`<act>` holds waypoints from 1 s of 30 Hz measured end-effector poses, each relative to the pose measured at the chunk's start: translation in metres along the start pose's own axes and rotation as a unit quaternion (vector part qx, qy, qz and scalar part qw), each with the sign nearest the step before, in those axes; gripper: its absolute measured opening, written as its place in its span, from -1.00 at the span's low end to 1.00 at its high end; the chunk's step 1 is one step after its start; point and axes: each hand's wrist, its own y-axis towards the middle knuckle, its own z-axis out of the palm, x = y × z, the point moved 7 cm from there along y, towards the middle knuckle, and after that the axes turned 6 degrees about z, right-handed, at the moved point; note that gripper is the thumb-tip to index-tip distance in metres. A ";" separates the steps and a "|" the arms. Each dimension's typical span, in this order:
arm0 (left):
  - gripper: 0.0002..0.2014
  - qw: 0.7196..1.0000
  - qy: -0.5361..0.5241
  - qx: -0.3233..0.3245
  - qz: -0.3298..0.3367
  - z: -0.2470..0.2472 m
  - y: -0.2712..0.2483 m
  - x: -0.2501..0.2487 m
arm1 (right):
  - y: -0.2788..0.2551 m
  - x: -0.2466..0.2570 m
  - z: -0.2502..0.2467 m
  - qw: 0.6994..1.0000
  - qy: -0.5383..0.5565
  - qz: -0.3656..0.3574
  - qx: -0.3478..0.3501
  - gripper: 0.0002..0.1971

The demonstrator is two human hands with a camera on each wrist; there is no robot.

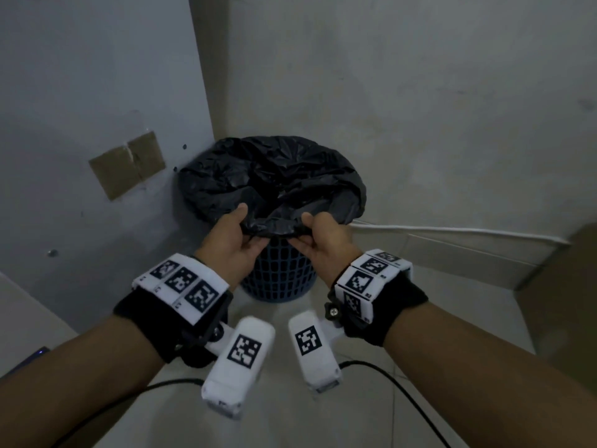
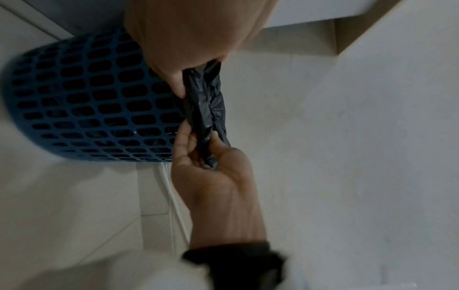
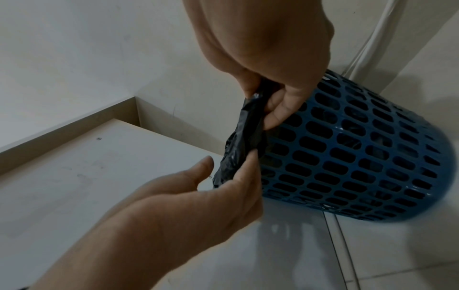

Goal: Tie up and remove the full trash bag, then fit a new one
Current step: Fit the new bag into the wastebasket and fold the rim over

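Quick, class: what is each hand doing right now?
Left hand: pinching the near rim of the bag.
Right hand: pinching the same rim, beside the left.

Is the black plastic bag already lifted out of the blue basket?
No, the black plastic bag still drapes over the rim of the blue lattice basket.

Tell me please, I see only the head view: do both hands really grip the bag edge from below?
Observer: Yes. In the right wrist view the left hand curls its fingers under the bag edge.
Operator: And the right hand?
Observer: The left wrist view shows the right hand pinching the edge between thumb and fingers.
Operator: How does the edge lie between the hands?
Observer: It is bunched into a narrow strip, beside the wall of the bin.
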 end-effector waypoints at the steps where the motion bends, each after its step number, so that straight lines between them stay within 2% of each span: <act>1: -0.61 1.000 -0.011 -0.002 -0.007 0.002 -0.001 -0.002 | -0.001 0.000 0.002 1.000 -0.001 -0.001 -0.004 -0.70; 4: -0.65 1.000 -0.003 -0.014 -0.015 0.002 0.003 -0.003 | -0.011 -0.001 0.007 1.000 -0.002 0.003 -0.009 -0.71; 7: -0.64 0.999 0.037 -0.017 -0.019 -0.001 0.010 0.000 | -0.016 -0.006 0.013 1.000 0.000 0.022 0.006 -0.94; 10: -0.63 0.997 0.071 -0.027 -0.011 -0.006 0.017 -0.001 | -0.017 -0.008 0.011 1.000 0.005 0.023 0.002 -0.85; 12: -0.64 0.995 0.096 -0.030 0.006 -0.011 0.023 -0.005 | -0.017 -0.010 0.013 1.000 -0.004 0.030 0.007 -0.96; 14: -0.64 0.992 0.114 -0.042 0.025 -0.018 0.027 -0.010 | -0.017 -0.012 0.011 0.997 -0.039 0.065 0.010 -0.81; 16: -0.64 0.991 0.119 -0.049 0.040 -0.022 0.030 -0.016 | -0.022 -0.010 0.009 0.986 -0.102 0.119 0.052 -0.82; 17: -0.65 0.991 0.120 -0.046 0.043 -0.022 0.031 -0.017 | -0.025 -0.009 0.005 0.976 -0.139 0.148 0.077 -0.71; 19: -0.67 0.990 0.128 -0.038 0.046 -0.023 0.032 -0.022 | -0.028 -0.011 -0.009 0.952 -0.198 0.197 0.123 -0.34; 21: -0.69 0.990 0.132 -0.029 0.048 -0.024 0.035 -0.025 | -0.028 -0.012 -0.023 0.945 -0.218 0.210 0.126 -0.10; 23: -0.70 0.990 0.133 -0.028 0.049 -0.025 0.035 -0.028 | -0.024 -0.009 -0.030 0.960 -0.189 0.177 0.106 -0.18; 26: -0.67 0.988 0.145 -0.034 0.049 -0.025 0.032 -0.031 | -0.010 0.004 -0.028 0.992 -0.079 0.079 0.065 -0.51; 30: -0.71 0.984 0.167 -0.031 0.057 -0.021 0.031 -0.036 | -0.007 0.003 -0.024 0.999 -0.039 0.030 0.021 -0.67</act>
